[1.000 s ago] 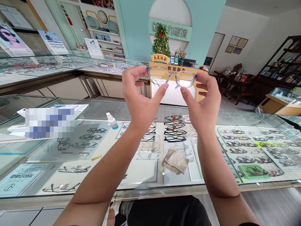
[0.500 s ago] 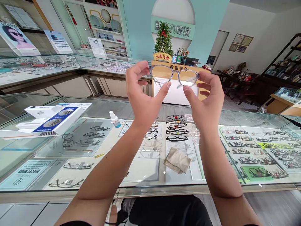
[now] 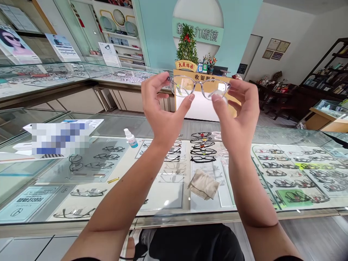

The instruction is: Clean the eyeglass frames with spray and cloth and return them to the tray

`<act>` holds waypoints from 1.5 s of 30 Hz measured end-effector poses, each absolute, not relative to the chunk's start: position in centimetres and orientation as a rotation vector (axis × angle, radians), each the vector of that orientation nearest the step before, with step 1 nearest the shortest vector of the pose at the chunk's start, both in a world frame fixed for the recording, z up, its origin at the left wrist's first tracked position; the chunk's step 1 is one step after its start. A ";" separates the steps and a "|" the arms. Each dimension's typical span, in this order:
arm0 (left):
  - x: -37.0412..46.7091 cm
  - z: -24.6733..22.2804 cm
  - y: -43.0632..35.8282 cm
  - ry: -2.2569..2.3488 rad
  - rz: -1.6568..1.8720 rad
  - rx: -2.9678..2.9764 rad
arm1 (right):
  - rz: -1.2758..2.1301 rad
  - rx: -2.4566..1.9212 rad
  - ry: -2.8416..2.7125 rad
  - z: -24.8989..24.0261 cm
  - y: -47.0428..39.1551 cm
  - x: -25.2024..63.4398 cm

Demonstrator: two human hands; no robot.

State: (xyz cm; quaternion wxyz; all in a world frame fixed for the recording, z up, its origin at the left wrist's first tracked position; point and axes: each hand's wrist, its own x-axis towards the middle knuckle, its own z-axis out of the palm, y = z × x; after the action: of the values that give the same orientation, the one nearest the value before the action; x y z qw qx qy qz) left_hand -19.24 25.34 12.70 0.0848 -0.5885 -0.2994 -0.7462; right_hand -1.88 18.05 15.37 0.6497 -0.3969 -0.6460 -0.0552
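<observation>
A pair of clear-framed glasses (image 3: 198,83) is held up above the glass counter, its lenses facing me. My left hand (image 3: 165,108) pinches its left end between thumb and fingers. The right end is gripped by my right hand (image 3: 237,112), whose thumb lies by the lower rim of the right lens. Below them a folded beige cloth (image 3: 203,185) lies on the counter top. Left of my left forearm stands a small spray bottle (image 3: 131,138) with blue liquid.
The glass display counter (image 3: 168,221) holds many glasses in rows. A white and blue box (image 3: 24,146), partly pixelated, lies at the left. A yellow strip (image 3: 113,179) is near my left forearm. Beyond stand a wooden cashier desk (image 3: 178,78) and a plant (image 3: 187,49).
The glasses have tilted slightly between my hands, and my left hand has shifted a little to the left. The view has moved slightly. Part of the box is now pixelated.
</observation>
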 end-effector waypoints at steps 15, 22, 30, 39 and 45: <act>-21.1 0.4 22.5 -1.228 -2.010 -1.935 | 0.405 -1.087 -1.271 1.6 21.4 2.1; -21.7 -1.8 23.0 -1.332 -1.962 -2.055 | 0.591 -1.120 -1.356 0.8 21.5 1.4; -22.0 -1.9 22.9 -1.324 -1.905 -2.049 | 0.629 -1.178 -1.212 0.8 21.3 1.2; -22.0 -1.9 23.0 -1.240 -1.920 -2.045 | 0.839 -1.156 -1.202 0.3 21.9 1.4; -22.1 -1.8 23.0 -1.258 -1.898 -2.058 | 0.872 -1.148 -1.198 0.4 21.9 1.3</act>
State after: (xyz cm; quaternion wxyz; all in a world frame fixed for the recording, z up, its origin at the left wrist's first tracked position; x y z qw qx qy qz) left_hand -22.13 22.99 -1.82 0.0362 -0.6700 -0.4096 -0.6181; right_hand 1.32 21.90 0.43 0.5919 -0.4936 -0.5152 0.3749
